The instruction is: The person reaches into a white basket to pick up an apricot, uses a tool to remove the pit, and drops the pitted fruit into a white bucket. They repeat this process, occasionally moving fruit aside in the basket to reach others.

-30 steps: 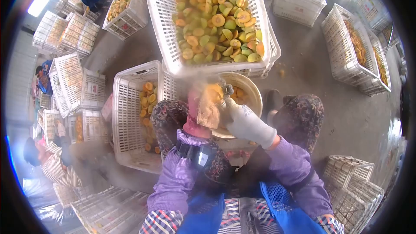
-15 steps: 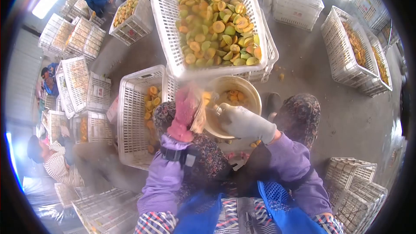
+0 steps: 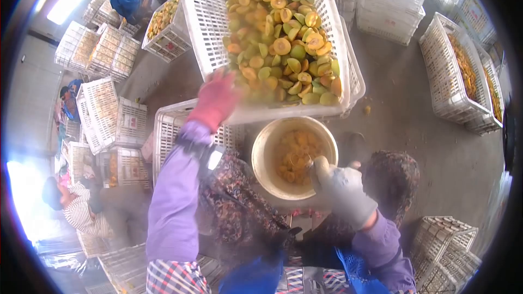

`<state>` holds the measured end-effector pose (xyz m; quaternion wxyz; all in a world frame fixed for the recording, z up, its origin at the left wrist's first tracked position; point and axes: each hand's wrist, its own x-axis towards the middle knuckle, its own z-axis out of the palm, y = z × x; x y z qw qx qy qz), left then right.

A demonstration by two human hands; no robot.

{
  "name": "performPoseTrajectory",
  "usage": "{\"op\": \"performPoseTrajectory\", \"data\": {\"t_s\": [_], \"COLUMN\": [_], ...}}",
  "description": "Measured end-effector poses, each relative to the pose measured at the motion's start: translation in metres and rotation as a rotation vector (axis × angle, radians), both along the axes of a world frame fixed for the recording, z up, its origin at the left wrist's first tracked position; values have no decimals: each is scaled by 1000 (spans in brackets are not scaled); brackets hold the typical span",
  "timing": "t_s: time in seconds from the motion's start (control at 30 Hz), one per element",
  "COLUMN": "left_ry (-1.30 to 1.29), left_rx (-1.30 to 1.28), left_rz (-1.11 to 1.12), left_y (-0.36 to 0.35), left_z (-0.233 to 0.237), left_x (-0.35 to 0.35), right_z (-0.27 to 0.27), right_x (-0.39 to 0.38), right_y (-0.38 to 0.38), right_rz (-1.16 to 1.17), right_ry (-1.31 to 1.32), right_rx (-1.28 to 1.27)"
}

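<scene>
Head view: left hand up at fruit crate, right hand at basin

Logged left hand (image 3: 217, 98), pink glove, raised ahead of the body and blurred by motion, at the near rim of the white crate (image 3: 202, 27). Cannot tell which: gripping the rim, merely touching it, or passing over it toward the halved fruit (image 3: 283, 49) piled just beyond the fingers.

Logged right hand (image 3: 343, 190), grey glove, low and close to the body, loosely curled with thumb up against the near rim of the round basin (image 3: 260, 149). Cannot tell if pinching anything.

Noted orange scraps (image 3: 294, 155) in the basin, just ahead of the right thumb. Placed basin between the two hands, tucked under the crate's near edge. Noted second crate (image 3: 163, 130) just left of the left forearm, and a person (image 3: 76, 212) in a striped top well off to the left of that arm.

Judged step in hand: left hand's pass at the crate's near edge; taking or dropping fruit not discernible.

To do it well, probably:
- work the near edge of the pile, not the far side;
- handle each half lightly to avoid bruising;
- avoid leaning weight on the rim;
- travel low over the basin to catch drips;
- hold right hand steady at the basin rim, clear of the left arm's path.
</scene>
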<state>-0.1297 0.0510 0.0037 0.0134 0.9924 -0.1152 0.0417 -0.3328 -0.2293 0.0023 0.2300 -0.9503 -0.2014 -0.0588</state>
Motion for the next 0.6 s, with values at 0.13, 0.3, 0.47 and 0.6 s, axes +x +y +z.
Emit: {"op": "performPoseTrajectory", "data": {"t_s": [0.13,0.3,0.47,0.6], "left_ry": [191,224,709,600], "left_rx": [-48,-406,-1818,-1637], "left_rz": [11,27,408,40], "left_y": [-36,-21,-36,-36], "left_z": [-31,-57,-12,-30], "left_x": [59,57,-6,-71], "right_z": [3,-5,21,22], "right_x": [4,14,30,33], "right_y": [1,-1,18,40], "right_rz": [-7,-15,-110,-94], "right_ry": [26,-23,88,78], "right_rx": [-88,-2,226,245]}}
